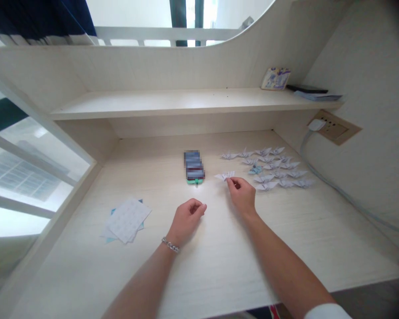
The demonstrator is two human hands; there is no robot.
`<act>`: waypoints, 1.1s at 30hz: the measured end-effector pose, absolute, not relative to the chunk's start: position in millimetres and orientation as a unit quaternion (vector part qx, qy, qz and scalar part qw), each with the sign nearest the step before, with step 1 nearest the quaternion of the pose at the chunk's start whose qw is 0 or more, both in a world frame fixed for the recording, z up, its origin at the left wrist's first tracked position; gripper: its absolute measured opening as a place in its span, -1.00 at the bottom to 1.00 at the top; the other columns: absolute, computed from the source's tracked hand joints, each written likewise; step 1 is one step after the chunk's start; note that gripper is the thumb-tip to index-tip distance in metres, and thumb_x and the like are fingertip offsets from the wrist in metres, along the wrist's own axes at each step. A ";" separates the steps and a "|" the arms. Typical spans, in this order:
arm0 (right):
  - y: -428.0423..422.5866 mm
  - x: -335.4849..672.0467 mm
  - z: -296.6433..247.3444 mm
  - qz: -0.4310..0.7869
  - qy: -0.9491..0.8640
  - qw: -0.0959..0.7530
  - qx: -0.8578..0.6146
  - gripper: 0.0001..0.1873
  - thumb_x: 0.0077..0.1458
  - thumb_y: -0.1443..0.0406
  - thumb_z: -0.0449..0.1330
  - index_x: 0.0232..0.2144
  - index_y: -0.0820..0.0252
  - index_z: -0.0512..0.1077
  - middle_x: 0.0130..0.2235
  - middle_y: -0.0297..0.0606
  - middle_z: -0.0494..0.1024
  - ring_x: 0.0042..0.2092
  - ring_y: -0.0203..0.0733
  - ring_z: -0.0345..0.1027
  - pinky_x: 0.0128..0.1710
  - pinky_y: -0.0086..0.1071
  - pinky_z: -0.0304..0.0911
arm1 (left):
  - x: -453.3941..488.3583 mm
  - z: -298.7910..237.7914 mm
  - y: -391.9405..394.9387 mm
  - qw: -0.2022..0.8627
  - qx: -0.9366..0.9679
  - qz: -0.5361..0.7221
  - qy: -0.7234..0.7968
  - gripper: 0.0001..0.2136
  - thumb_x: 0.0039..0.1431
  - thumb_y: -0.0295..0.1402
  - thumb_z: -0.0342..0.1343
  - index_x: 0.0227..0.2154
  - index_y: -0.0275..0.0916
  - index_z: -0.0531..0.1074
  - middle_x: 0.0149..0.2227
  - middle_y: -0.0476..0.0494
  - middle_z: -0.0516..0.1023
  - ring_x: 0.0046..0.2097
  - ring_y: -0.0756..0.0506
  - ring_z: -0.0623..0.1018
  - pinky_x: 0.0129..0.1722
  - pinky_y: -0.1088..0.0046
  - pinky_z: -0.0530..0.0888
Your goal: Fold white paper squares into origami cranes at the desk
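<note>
A white folded paper crane (223,176) is pinched between the thumb and fingers of my right hand (242,195), just over the desk. To its right sit several white paper cranes (267,179) in loose rows, with one blue paper crane (255,169) among them. My left hand (187,217), a silver chain bracelet (170,245) at its wrist, rests near the desk's middle with fingers curled in and nothing visible in them. Farther left lies a small pile of square paper sheets (129,219), white on top with blue edges showing.
A phone (194,166) with a blurred screen and green lower edge lies beyond my hands. The shelf (159,99) holds a colourful packet (275,79) and a dark flat item (306,89) on papers. A cable (334,188) runs from the wall socket (335,128) along the right side.
</note>
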State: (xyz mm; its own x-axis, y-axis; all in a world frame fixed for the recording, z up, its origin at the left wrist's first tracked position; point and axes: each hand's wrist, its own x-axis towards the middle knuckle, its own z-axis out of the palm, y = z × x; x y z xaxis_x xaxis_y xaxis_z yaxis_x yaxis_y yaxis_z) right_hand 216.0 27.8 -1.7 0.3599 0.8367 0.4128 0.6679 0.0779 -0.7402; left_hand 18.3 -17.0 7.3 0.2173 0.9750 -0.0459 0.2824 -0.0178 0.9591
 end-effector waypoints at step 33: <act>106.1 235.0 -9.6 0.067 -0.413 0.318 -0.851 -0.70 0.07 0.18 0.00 -0.24 0.04 0.49 -0.28 -0.22 0.56 -0.23 -0.11 0.39 -0.29 -0.37 0.20 | 16.4 12.7 -16.3 0.437 0.675 0.302 0.512 -0.75 0.08 -0.16 -0.02 -0.45 -0.26 0.40 -0.49 -0.04 0.45 -0.43 -0.03 0.39 -0.42 0.49 0.28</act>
State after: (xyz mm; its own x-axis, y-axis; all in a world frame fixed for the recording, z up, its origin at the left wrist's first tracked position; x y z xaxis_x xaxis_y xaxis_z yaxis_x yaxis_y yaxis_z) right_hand 235.0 106.1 -9.6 0.6498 0.7454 0.1489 0.6606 -0.4569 -0.5957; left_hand 16.4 -16.3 12.7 0.2936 0.9551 -0.0389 0.4265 -0.0945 0.8996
